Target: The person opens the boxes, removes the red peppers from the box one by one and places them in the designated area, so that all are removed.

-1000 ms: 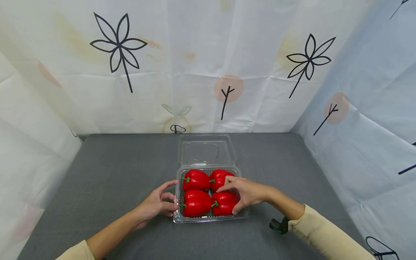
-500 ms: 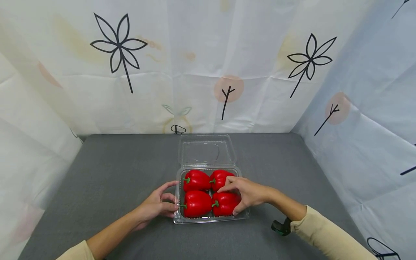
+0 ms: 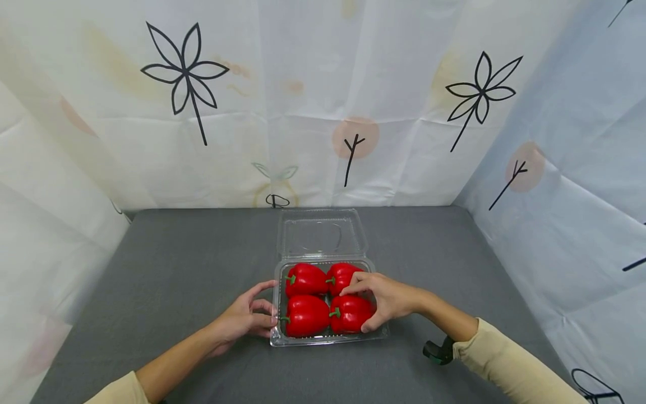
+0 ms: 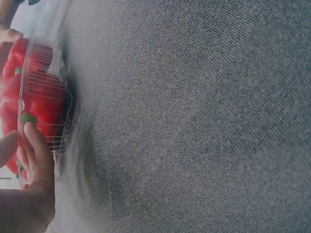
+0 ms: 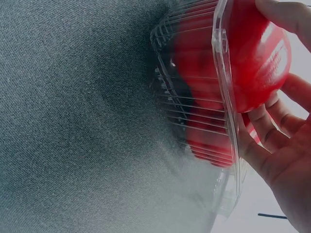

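Observation:
A clear plastic clamshell container (image 3: pixel 330 341) lies unfolded on the table, its lid (image 3: pixel 323 230) laid back on the far side. Several red bell peppers with green stems fill it in two rows. My right hand (image 3: pixel 386 297) curls round the front right bell pepper (image 3: pixel 350 315), thumb on the near side and fingers on the far side; the right wrist view shows this pepper (image 5: pixel 260 58) rising above the rim. My left hand (image 3: pixel 247 317) holds the container's left edge, with fingers (image 4: pixel 41 150) against the outer wall and the thumb at the rim.
A grey cloth-covered table (image 3: pixel 202 252) lies under the container. Behind it hangs a white curtain (image 3: pixel 303 101) printed with plants, and more curtain (image 3: pixel 580 168) flanks the right side. A dark device (image 3: pixel 438 352) sits at my right wrist.
My right hand and the pepper in its grip have shifted slightly away from me and to the right. The left hand keeps its place at the container's edge.

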Demonstrator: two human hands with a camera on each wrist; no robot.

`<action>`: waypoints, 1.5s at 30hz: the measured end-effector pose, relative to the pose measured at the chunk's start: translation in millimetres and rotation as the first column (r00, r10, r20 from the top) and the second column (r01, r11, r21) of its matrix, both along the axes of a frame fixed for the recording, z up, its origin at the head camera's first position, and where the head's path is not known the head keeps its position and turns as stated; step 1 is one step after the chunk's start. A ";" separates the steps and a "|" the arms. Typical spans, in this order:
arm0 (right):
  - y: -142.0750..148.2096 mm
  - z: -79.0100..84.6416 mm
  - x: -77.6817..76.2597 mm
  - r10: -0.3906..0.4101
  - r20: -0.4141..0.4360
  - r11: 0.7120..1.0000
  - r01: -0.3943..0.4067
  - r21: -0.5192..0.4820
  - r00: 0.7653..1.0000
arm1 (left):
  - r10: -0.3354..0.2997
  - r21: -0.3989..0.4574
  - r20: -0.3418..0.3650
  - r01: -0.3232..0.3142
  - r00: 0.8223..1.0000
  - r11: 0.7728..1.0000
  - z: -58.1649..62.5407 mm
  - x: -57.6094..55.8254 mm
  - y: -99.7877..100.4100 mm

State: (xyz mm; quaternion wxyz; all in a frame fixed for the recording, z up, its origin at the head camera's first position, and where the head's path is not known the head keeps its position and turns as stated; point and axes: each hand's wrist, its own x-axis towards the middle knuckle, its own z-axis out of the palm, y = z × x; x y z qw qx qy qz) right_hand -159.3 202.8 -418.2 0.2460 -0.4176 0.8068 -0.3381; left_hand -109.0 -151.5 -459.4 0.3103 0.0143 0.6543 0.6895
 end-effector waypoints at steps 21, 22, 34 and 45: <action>27.5 35.2 -14.1 -0.140 -0.011 0.987 0.139 -0.075 0.990 | 0.003 0.009 0.000 -0.003 1.000 1.000 -2.6 0.9 -1.1; 30.3 36.3 -16.1 -0.160 -0.033 0.984 0.156 -0.081 0.987 | 0.005 0.008 0.002 -0.005 1.000 1.000 -2.8 0.9 -1.1; 72.1 24.8 -44.1 -0.476 -0.166 0.876 0.449 -0.179 0.863 | 0.004 -0.004 -0.006 -0.004 1.000 1.000 -2.2 1.6 -0.5; 102.7 8.6 -55.5 -0.660 -0.168 0.751 0.645 -0.142 0.732 | -0.002 -0.004 -0.005 0.002 1.000 1.000 -2.4 0.9 -0.9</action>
